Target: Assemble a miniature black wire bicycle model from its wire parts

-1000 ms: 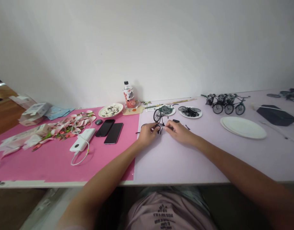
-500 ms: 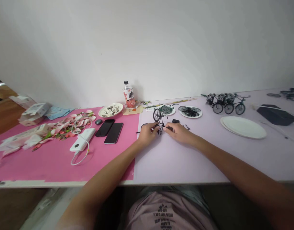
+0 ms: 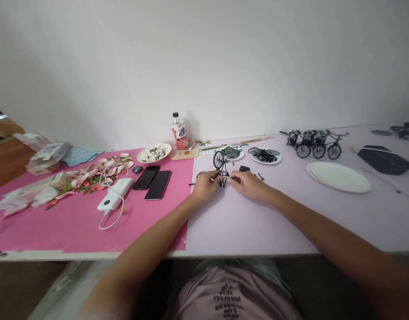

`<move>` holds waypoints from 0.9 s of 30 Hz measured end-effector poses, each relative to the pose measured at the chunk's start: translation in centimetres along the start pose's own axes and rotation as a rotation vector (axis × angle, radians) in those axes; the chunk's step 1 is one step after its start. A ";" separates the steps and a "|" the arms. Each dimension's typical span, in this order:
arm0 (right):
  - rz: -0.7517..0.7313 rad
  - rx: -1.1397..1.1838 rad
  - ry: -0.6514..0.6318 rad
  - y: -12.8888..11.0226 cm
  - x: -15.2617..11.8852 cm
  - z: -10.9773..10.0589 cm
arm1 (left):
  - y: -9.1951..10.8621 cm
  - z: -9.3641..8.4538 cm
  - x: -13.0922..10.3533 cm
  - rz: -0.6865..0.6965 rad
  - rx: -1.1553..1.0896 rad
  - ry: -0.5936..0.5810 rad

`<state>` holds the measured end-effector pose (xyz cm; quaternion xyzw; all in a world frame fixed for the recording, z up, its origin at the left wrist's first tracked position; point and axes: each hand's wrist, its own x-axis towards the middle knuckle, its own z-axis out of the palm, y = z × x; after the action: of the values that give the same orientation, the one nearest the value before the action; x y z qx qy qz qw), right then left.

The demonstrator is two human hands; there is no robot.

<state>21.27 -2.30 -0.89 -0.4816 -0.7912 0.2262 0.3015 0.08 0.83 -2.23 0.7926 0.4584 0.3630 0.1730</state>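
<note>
Between my hands is a small black model bicycle (image 3: 218, 160), held tilted with one spoked wheel raised toward the wall. My left hand (image 3: 206, 184) is closed, its thumb and fingers pinching the frame from the left side. In my right hand (image 3: 247, 183) a thin screwdriver (image 3: 228, 177) is gripped, its pale metal shaft pointing left against the bicycle frame. The exact spot its tip touches is too small to make out. Small black parts (image 3: 259, 176) lie on the lilac cover just past my right hand.
Behind my hands are a plate of green parts (image 3: 241, 155) and a plate of black parts (image 3: 279, 159). Finished-looking model bicycles (image 3: 319, 150) stand back right, near stacked white plates (image 3: 340, 178). Leftward are two phones (image 3: 158, 185), a power bank (image 3: 115, 194) and a bottle (image 3: 180, 133).
Almost nothing differs. Both hands hold the same place, and the screwdriver has shifted only very slightly at the bicycle frame.
</note>
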 end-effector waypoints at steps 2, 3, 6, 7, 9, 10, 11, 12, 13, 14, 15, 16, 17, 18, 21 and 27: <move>0.002 -0.003 -0.001 0.1 0.0 0.0 | 0.0 0.0 0.0 -0.001 -0.002 -0.001; 0.004 -0.005 -0.002 0.1 0.0 0.0 | 0.0 0.0 0.0 -0.001 -0.002 0.001; 0.010 -0.012 -0.004 0.0 -0.1 0.0 | 0.0 0.0 0.0 -0.001 0.002 0.004; 0.011 -0.012 -0.006 0.0 -0.1 0.0 | 0.0 0.0 0.0 0.000 0.002 0.004; 0.012 -0.012 -0.010 -0.1 -0.1 0.0 | 0.0 0.0 -0.1 0.001 0.000 0.005; 0.012 -0.015 -0.010 -0.1 -0.1 0.0 | 0.0 0.0 -0.1 0.002 -0.001 0.007; 0.012 -0.019 -0.011 -0.1 -0.1 0.0 | 0.0 0.0 -0.1 0.003 -0.001 0.008; 0.013 -0.024 -0.012 -0.1 -0.1 0.0 | 0.0 0.0 -0.1 0.004 0.001 0.010; 0.012 -0.027 -0.015 -0.1 -0.1 0.0 | 0.0 0.0 -0.1 0.005 0.004 0.011; 0.010 -0.028 -0.016 -0.1 -0.1 0.0 | 0.0 0.0 -0.1 0.005 0.006 0.011; 0.009 -0.027 -0.019 -0.2 -0.1 0.0 | 0.0 0.0 -0.1 0.006 0.007 0.010; 0.008 -0.024 -0.021 -0.2 -0.1 0.0 | 0.0 0.0 -0.1 0.006 0.006 0.009; 0.008 -0.021 -0.023 -0.2 -0.1 0.0 | 0.1 0.0 -0.1 0.005 0.004 0.008; 0.009 -0.019 -0.025 -0.3 -0.1 0.0 | 0.1 0.0 -0.1 0.004 0.002 0.007; 0.014 -0.019 -0.027 -0.3 -0.1 -0.1 | 0.2 0.0 -0.1 -0.005 -0.001 0.000; 0.002 -0.022 -0.032 -0.3 -0.1 -0.1 | 0.1 -0.1 -0.1 -0.004 0.002 -0.006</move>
<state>21.19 -2.50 -0.65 -0.4820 -0.7978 0.2257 0.2832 0.06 0.74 -2.17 0.7929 0.4598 0.3597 0.1744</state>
